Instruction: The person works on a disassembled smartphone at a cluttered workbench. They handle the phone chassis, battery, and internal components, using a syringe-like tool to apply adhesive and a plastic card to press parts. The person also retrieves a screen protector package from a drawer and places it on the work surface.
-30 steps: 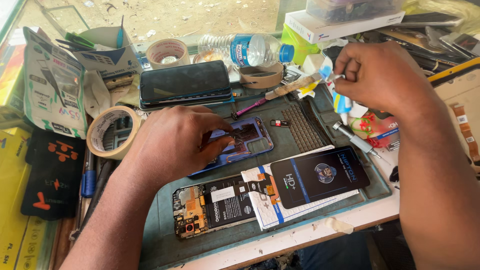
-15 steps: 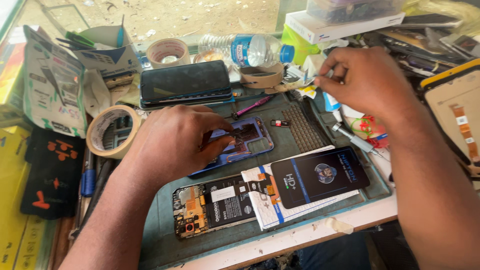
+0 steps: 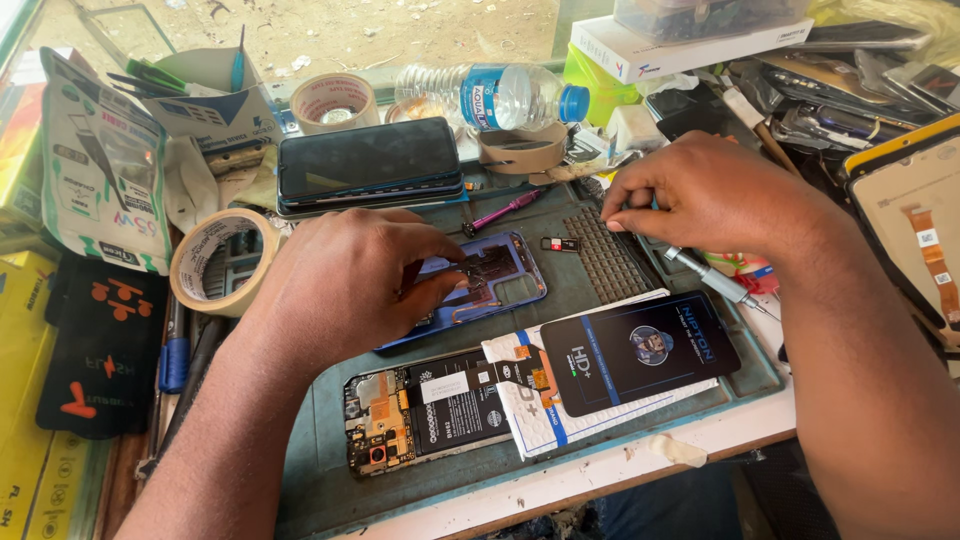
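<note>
— The blue phone frame (image 3: 490, 285) lay face-up on the green work mat (image 3: 320, 440), near the middle, partly under the left hand (image 3: 345, 285). Did you see how that hand sat?

— It was curled down over the frame, fingers bent and close together, the fingertips pressing at the inner parts. Whether they pinched anything small, I could not tell — the knuckles hid it.

— And the right hand (image 3: 715, 195)?

— It was off to the right, well apart from the frame, above the ribbed corner of the mat. Thumb and forefinger were drawn narrow, as if nipping something tiny; what it was, the picture did not show.

— What worried you there?

— The clutter. An opened phone with its battery showing (image 3: 430, 415) lay just below the frame, touching a white box (image 3: 540, 400) that carried a dark screen panel (image 3: 640, 350). That panel overhung the box near the bench edge — a nudge from the right forearm could, I judged, have slid it off.

— Anything nearer the frame?

— A pink-handled tool (image 3: 505, 210) lay just beyond it, and a small dark tray-like part (image 3: 562, 243) beside it. A sweep of the left wrist might have scattered that part into the mat's ribs. Too hard a press could also have bent the thin frame.

— And the silver screwdriver (image 3: 715, 283)?

— It lay under the right wrist, free to roll.
</note>
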